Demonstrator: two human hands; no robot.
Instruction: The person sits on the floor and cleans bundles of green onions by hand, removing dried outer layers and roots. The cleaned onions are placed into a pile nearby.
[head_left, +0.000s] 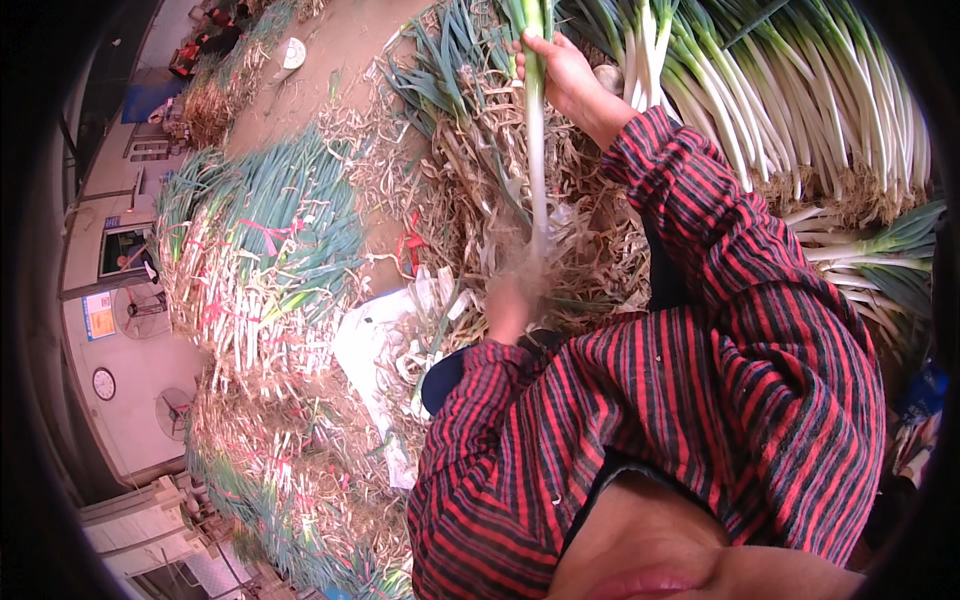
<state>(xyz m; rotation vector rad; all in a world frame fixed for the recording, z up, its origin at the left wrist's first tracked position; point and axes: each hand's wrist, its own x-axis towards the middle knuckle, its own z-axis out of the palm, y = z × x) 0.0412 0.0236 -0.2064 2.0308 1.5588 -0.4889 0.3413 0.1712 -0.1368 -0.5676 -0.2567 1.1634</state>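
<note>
A long green onion (536, 142) stands nearly upright in the picture, its green leaves at the top edge and its roots low. My right hand (559, 67) is closed around it where the white stalk turns green. At the root end is my left hand (508, 304), blurred; its fingers are unclear, so its hold cannot be told. Dry husks and leaves (592, 255) lie around and beneath the onion. Unpeeled green onions (450, 75) lie just left of my right hand.
Cleaned green onions (802, 112) lie in a thick row at upper right, with more (870, 262) below. Tied bundles (255, 247) cover the floor at left, beside a white plastic sheet (375, 345). Fans (141, 309) and a clock (103, 383) are by the far wall.
</note>
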